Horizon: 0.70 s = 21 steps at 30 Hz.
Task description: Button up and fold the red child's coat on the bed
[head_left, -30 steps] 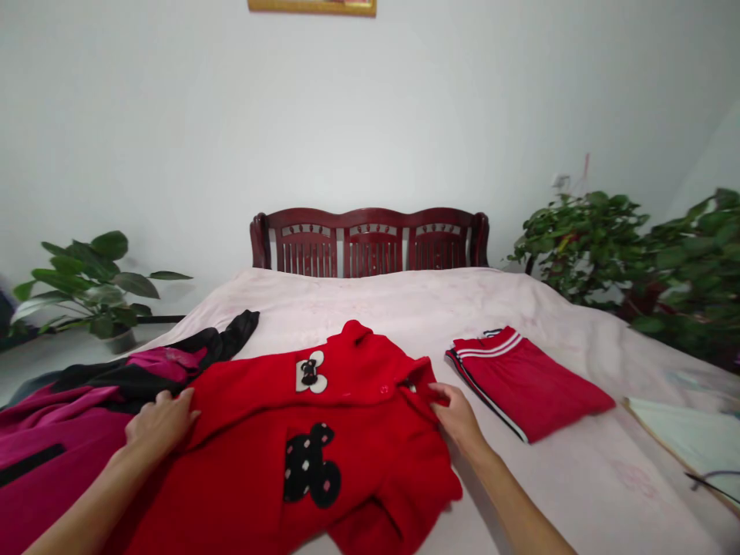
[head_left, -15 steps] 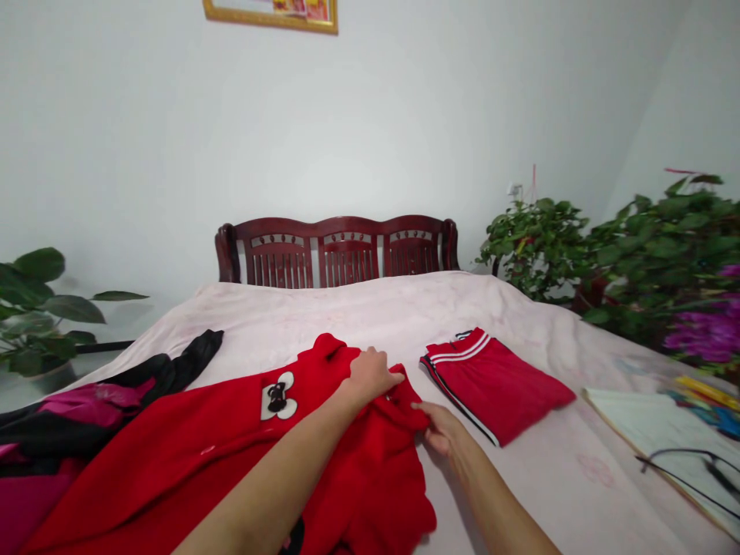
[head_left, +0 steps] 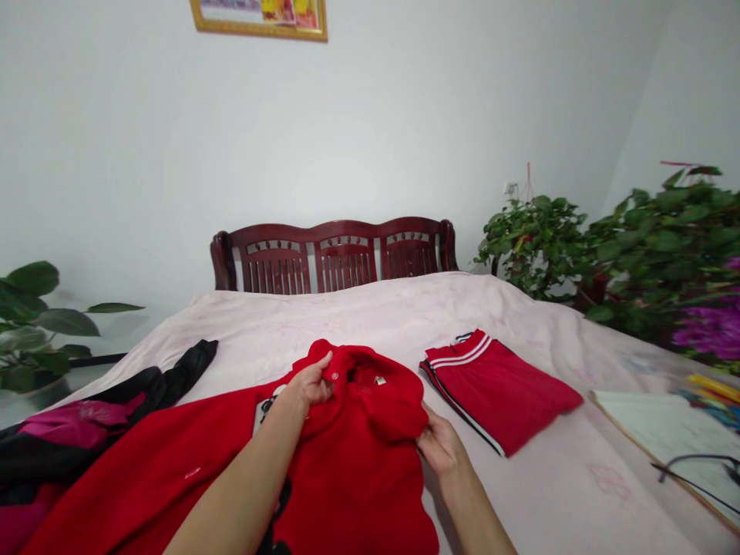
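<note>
A red garment (head_left: 358, 470) with a collar and a black-and-white patch is spread over the near part of the bed. My left hand (head_left: 312, 384) pinches its collar edge on the left, beside a small snap button. At the collar's right side, my right hand (head_left: 440, 441) has its thumb and fingers closed on the red cloth. Between the hands the neck opening shows a small pale label. My left forearm partly covers the patch. To the right of my right hand lies a folded red garment (head_left: 502, 393) with white stripes, apart from the hand.
A black and magenta garment (head_left: 86, 424) lies at the left. On the right are an open book (head_left: 647, 416), eyeglasses (head_left: 694, 459) and some yellow and blue items. Potted plants (head_left: 532, 239) flank the bed. A dark wooden headboard-like bench back (head_left: 347, 258) stands behind.
My left hand has moved left and toward me along the collar. The collar, bunched before, is now spread wider with its neck opening showing. My right hand still grips the right side.
</note>
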Tool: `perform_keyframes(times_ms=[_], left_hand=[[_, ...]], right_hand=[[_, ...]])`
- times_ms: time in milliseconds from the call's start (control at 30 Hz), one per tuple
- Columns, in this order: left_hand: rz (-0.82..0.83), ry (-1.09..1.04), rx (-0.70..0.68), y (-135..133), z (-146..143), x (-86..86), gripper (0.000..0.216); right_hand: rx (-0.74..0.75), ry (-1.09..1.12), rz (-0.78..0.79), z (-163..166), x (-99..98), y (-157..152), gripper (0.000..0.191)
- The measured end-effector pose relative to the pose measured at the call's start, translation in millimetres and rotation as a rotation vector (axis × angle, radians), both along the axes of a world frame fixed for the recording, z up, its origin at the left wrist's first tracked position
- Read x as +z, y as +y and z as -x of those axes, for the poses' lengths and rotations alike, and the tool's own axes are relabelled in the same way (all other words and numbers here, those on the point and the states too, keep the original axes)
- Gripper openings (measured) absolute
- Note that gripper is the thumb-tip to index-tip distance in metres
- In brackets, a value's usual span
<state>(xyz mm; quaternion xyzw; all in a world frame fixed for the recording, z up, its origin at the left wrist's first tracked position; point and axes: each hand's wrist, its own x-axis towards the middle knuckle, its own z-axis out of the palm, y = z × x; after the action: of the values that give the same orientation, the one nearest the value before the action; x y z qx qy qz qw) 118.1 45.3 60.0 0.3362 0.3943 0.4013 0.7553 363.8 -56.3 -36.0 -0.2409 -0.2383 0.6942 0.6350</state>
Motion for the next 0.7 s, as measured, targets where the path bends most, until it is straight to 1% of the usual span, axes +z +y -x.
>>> perform_keyframes(times_ms=[133,233,300,367,433,467,567,633,700], left_hand=[[-0.053,0.145,-0.048,1,-6,-5.8,0.035],[-0.135,0.276,-0.053,0,-10,-9.3,0.038],[-0.211,0.385,-0.044,-2,-9,-7.0,0.041],[-0.323,0.504,-0.035,-4,-5,1.5,0.04],[-0.457,0.631,-0.029,-5,-3,16.0,0.035],[-0.522,0.697,-0.027,-5,-3,24.5,0.034],[-0.665,0.881,-0.042,-2,-15,48.7,0.044],[-0.711,0.963,-0.09,0,-29,58.9,0.04],[-0.716,1.004,-0.165,1,-42,63.1,0.031]], right_hand=[[0.116,-0.03,0.027,12,18.2,-8,0.032],[0.134,-0.142,-0.019,13,30.9,-17,0.046],[0.088,-0.321,-0.059,12,38.9,-21,0.052],[0.033,-0.507,-0.059,12,46.6,-24,0.05],[0.019,-0.581,-0.047,14,53.6,-24,0.047],[0.03,-0.567,-0.049,16,56.5,-24,0.047],[0.091,-0.457,-0.075,21,61.2,-24,0.045],[0.115,-0.394,-0.077,23,60.8,-24,0.043],[0.139,-0.344,-0.068,23,58.4,-24,0.042]])
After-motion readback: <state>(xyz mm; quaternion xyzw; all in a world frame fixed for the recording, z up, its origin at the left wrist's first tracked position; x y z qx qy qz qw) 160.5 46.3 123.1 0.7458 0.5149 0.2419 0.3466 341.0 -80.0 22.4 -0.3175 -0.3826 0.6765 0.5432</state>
